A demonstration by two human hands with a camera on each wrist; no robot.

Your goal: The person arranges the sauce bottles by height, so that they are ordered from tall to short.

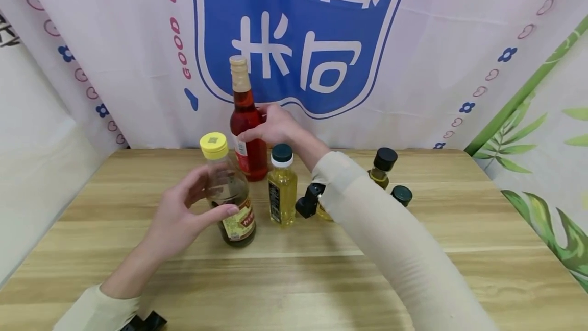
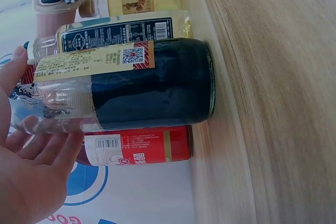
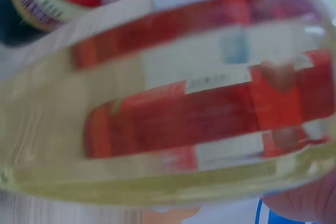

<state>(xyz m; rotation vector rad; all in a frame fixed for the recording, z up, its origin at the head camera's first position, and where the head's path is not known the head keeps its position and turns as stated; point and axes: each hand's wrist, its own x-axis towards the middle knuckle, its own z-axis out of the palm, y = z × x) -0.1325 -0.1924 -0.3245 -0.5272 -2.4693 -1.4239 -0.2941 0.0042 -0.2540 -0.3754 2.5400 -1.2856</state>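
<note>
My left hand (image 1: 172, 213) is around a dark sauce bottle (image 1: 240, 225) with a yellow cap, its thumb across the front near the label. The left wrist view shows its fingers behind the bottle's clear upper part. Farther back, my right hand (image 1: 277, 124) holds a tall red bottle (image 1: 251, 162) with a pale, foil-like neck, thumb in front and fingers partly hidden behind. Both bottles stand on the table. Between my hands is a small bottle of yellow oil (image 1: 285, 195) with a dark green cap; a blurred oil bottle (image 3: 47, 129) fills the right wrist view.
Right of the right forearm stand a black-capped bottle (image 1: 385, 160) and a green-capped bottle (image 1: 401, 195), partly hidden by the sleeve. Another yellowish bottle (image 1: 323, 213) shows under the wrist. A printed cloth (image 1: 441, 65) hangs behind the wooden table (image 1: 257, 290).
</note>
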